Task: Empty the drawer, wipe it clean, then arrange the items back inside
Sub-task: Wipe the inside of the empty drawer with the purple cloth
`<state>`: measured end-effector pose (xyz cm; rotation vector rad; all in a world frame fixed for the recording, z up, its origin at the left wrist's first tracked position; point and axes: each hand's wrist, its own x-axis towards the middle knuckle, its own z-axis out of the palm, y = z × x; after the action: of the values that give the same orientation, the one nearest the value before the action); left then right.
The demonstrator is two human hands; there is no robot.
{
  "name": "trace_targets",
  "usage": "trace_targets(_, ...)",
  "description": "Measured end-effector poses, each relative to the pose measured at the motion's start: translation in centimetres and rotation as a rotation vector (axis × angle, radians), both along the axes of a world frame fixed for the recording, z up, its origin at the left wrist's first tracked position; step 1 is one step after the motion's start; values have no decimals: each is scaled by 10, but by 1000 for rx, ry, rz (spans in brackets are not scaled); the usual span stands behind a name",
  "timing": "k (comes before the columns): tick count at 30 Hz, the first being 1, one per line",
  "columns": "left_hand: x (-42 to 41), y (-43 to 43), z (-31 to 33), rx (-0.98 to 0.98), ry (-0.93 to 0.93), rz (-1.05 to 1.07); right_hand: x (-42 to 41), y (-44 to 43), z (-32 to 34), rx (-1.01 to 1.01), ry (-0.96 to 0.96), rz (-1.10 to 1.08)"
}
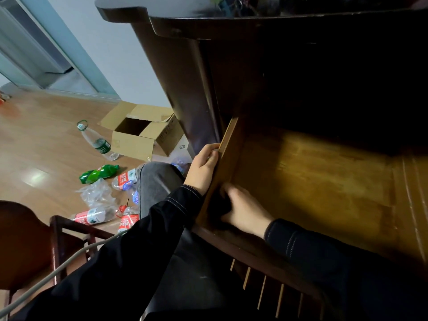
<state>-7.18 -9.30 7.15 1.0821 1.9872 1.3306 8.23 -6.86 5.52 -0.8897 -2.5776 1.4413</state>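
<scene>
A wooden drawer (pixel 312 177) stands pulled out of a dark wooden desk (pixel 185 89), and its yellow-brown bottom is bare. My left hand (pixel 203 167) grips the drawer's left side wall from outside, thumb along the top edge. Inside the drawer, my right hand (pixel 243 209) sits in the near left corner, fingers curled round a dark cloth (pixel 220 205) pressed against the wall and floor. Most of that cloth is hidden in shadow.
Several plastic bottles (pixel 97 142) and crumpled wrap lie on the wooden floor at the left, beside an open cardboard box (pixel 139 133). A dark chair (pixel 30 239) stands at the lower left. A grey cable (pixel 58 269) crosses it. The desk top holds blurred items (pixel 231 3).
</scene>
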Motion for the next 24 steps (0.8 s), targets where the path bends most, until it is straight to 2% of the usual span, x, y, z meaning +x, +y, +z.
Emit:
trace_targets(3, 0, 1, -1, 20, -35, 3, 2, -7, 6, 11, 140, -14)
trace_targets(8, 0, 0, -1, -3, -6, 2, 3, -11, 0, 32, -66, 87)
trace_targets(13, 0, 0, 0, 7, -5, 2, 1, -12, 5, 7, 95, 14)
trace_targets(18, 0, 0, 2, -10, -1, 3, 1, -14, -3, 58, -83, 67)
trace_targets(24, 3, 0, 3, 20, -42, -8, 2, -17, 2, 46, 152, 19)
